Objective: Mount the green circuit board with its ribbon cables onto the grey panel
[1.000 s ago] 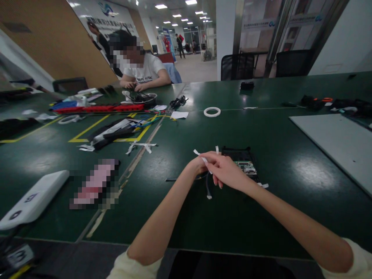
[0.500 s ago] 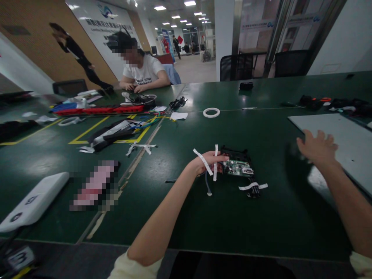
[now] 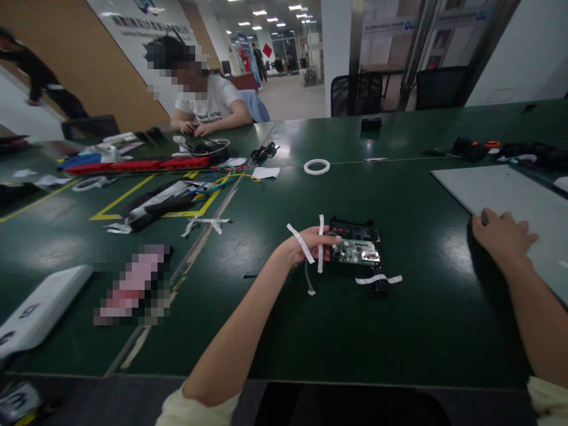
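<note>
Forearms in cream sleeves (image 3: pixel 199 405) reach over the near edge of a dark green tabletop (image 3: pixel 399 349), with a white slab-shaped device with rounded corners (image 3: pixel 47 307) at far left and a blurred pink rectangular item (image 3: pixel 135 281) just beyond it. Farther in, a white tape strip (image 3: pixel 379 279) crosses a small black part (image 3: pixel 377 289). Next to that part sits a green circuit board with a silvery connector (image 3: pixel 355 251), directly to the right of the person's left hand (image 3: pixel 310 244). That hand is closed on the board's left edge, thumb on top, while a black plastic frame (image 3: pixel 352 229) extends beyond the board's far side. Two more white strips cross the hand, and a grey cable (image 3: pixel 309 281) hangs below it. Well apart to the right, the right hand (image 3: pixel 503 239) is over the left edge of a large pale grey flat panel (image 3: pixel 515 198); whether it grips the small dark piece (image 3: pixel 484 218) by its thumb cannot be told. Beyond lies a white ring-shaped roll (image 3: pixel 316 166); across the table sits a co-worker in a white T-shirt (image 3: pixel 217 103).
</note>
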`<state>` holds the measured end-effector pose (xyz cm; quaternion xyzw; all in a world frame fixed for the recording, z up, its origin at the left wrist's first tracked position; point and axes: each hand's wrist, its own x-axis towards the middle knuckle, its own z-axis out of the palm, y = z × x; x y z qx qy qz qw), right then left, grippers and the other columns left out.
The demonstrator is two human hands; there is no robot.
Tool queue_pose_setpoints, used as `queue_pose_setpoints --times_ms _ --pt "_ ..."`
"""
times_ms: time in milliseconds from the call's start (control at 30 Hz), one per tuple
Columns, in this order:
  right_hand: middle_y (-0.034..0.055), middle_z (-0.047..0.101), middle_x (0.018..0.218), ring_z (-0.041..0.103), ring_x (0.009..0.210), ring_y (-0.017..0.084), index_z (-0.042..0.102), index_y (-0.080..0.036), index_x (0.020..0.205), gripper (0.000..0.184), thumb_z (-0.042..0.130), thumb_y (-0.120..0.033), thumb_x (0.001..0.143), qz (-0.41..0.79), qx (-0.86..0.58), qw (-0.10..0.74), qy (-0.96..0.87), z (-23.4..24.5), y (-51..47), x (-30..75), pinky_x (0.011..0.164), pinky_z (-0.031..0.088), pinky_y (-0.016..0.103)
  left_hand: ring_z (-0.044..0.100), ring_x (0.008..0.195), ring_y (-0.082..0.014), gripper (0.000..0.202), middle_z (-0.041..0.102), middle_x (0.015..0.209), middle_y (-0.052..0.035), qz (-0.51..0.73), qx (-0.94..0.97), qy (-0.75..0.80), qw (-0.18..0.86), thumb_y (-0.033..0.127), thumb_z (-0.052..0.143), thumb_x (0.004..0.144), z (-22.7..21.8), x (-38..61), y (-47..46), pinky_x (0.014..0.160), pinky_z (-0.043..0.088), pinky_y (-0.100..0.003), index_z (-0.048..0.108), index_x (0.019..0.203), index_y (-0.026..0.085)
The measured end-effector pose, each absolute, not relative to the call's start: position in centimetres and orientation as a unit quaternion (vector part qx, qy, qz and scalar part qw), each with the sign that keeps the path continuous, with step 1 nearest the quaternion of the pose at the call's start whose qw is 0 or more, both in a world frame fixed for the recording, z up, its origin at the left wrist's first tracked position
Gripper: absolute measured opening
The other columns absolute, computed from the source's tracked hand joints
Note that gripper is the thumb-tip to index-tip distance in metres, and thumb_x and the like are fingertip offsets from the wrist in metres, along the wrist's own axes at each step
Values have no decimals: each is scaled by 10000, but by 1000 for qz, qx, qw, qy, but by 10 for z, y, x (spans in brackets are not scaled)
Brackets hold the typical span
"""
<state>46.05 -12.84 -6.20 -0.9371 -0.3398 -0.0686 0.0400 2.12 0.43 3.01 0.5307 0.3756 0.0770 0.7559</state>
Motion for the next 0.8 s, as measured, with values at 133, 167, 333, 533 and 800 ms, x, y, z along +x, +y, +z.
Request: queue_pose_setpoints --times_ms 133,167,333,533,800 --pt "194 511 1162 424 1063 392 548 -223 1211 564 175 -512 902 -96 -925 56 -364 -54 -129 446 775 315 536 594 598 -107 624 654 879 -86 73 528 370 761 224 742 693 32 21 3 560 492 -255 510 1263 117" --pt "185 517 1158 433 1049 384 540 -229 1223 554 178 -502 905 -100 -919 53 -377 -52 -129 443 771 318 523 598 602 -109 631 655 888 -90 73 528 370 761 221 743 692 32 22 3 563 493 -256 505 1268 122" --pt "166 525 1159 459 998 358 498 -243 1270 531 191 -485 911 -93 -904 30 -416 -46 -132 435 741 340 475 593 569 -104 637 656 857 -83 75 528 365 764 210 741 689 31 22 3 550 493 -258 497 1270 115" --pt "148 535 1146 480 958 314 479 -244 1281 520 181 -476 924 -118 -880 27 -460 -41 -135 420 744 363 433 579 533 -89 625 647 793 -56 71 532 356 765 213 734 697 27 20 6 543 491 -245 494 1265 108" --pt "167 494 1231 445 1090 365 444 -214 1304 609 154 -567 901 -67 -887 73 -451 -37 -124 401 856 333 543 560 509 -75 579 635 775 -35 76 532 360 762 216 735 703 25 21 5 533 498 -239 517 1231 123"
